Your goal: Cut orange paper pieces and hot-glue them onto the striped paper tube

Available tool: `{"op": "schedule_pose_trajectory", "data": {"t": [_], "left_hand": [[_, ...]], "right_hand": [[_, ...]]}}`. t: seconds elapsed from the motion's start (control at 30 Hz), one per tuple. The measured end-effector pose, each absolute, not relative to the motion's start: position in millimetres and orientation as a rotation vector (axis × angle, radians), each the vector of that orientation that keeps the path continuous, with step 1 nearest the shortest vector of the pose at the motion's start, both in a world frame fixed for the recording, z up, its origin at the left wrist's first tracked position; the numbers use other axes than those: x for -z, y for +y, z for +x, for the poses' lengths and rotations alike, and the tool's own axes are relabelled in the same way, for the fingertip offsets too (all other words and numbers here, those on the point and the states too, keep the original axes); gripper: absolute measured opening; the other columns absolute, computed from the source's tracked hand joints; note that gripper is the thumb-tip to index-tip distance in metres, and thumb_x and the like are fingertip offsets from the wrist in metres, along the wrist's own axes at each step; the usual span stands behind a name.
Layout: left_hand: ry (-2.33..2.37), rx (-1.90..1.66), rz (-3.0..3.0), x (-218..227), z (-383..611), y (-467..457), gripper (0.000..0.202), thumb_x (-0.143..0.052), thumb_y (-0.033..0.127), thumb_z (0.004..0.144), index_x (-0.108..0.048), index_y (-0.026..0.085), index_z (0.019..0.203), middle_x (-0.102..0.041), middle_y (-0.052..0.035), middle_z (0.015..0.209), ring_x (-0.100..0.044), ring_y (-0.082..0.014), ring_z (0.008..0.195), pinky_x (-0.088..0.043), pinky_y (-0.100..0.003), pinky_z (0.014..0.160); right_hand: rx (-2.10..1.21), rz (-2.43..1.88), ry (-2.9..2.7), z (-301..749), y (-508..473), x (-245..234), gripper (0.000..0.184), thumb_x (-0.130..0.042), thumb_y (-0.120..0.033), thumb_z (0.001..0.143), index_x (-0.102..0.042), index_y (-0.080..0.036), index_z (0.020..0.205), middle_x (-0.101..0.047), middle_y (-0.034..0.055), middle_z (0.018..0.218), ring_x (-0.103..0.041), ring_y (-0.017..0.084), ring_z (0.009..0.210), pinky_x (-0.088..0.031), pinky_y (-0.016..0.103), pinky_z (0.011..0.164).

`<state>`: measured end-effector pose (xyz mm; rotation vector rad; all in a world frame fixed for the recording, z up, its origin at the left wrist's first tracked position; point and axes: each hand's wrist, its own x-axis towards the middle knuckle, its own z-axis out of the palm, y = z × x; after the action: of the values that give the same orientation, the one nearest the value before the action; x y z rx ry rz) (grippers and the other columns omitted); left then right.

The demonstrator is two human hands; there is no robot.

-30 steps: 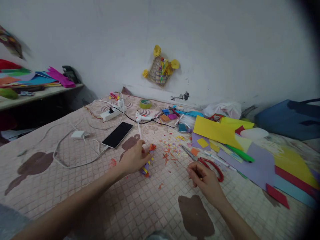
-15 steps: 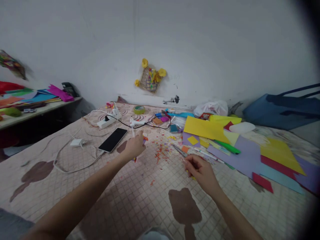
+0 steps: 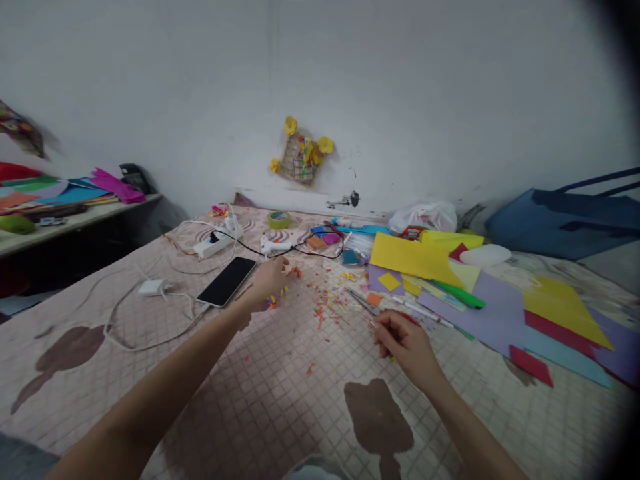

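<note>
My left hand [image 3: 270, 281] reaches over the table just in front of a white glue gun [image 3: 277, 247]. Its fingers are curled, and most are hidden behind the back of the hand. Small orange, yellow and purple bits [image 3: 277, 297] show along its right side; whether they are held or lie beneath is unclear. My right hand [image 3: 400, 340] is low over the table, thumb and fingertips pinched together. What they pinch, if anything, is too small to make out. Scissors [image 3: 364, 302] lie by its fingertips, their red handle partly behind the hand. Tiny paper scraps [image 3: 327, 303] are scattered between both hands.
Left are a phone [image 3: 227, 281], a white charger [image 3: 153, 287], cables and a power strip [image 3: 217, 245]. Green tape [image 3: 279, 220] stands behind. Coloured sheets [image 3: 410, 257] and a pen [image 3: 423, 311] cover the right side. A blue bag [image 3: 565, 223] stands at far right.
My left hand has tilted and its fingertips have shifted slightly right, together with the coloured bits beside it. My right hand keeps its pinch with hardly any movement.
</note>
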<state>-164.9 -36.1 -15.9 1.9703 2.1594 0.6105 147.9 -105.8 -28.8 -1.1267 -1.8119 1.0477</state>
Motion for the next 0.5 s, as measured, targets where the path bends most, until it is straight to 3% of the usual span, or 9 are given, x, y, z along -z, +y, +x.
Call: {"op": "schedule_pose_trajectory", "data": {"t": [0.13,0.33,0.5], "left_hand": [[2.125,-0.738,1.927,15.0,-169.6,-24.6,0.027,-0.050,0.030,0.081,-0.059,0.013,0.100,-0.067,-0.0098,0.095,-0.062,-0.0183,0.083,-0.044,-0.024,0.066],[2.079,-0.803,1.884,20.1,-168.0,-16.8,0.027,-0.063,0.029,0.072,-0.060,0.013,0.093,-0.067,-0.0078,0.085,-0.062,-0.0177,0.075,-0.044,-0.023,0.061],[2.069,-0.833,1.866,24.0,-166.5,-16.5,0.020,-0.059,0.019,0.073,-0.061,0.013,0.092,-0.067,-0.0074,0.083,-0.062,-0.0168,0.073,-0.045,-0.023,0.062]], "right_hand": [[-1.067,-1.123,-1.819,147.7,-106.5,30.6,0.021,-0.050,-0.038,0.087,-0.053,-0.019,0.077,-0.053,-0.0027,0.063,-0.051,0.009,0.047,-0.040,0.021,0.045],[-1.071,-1.134,-1.808,148.0,-108.5,29.6,0.021,-0.050,-0.038,0.087,-0.052,-0.019,0.077,-0.052,-0.0031,0.062,-0.050,0.009,0.046,-0.039,0.022,0.045],[-1.075,-1.125,-1.812,148.9,-109.1,30.4,0.020,-0.050,-0.037,0.087,-0.052,-0.019,0.078,-0.053,-0.0030,0.062,-0.051,0.009,0.047,-0.039,0.022,0.046]]}}
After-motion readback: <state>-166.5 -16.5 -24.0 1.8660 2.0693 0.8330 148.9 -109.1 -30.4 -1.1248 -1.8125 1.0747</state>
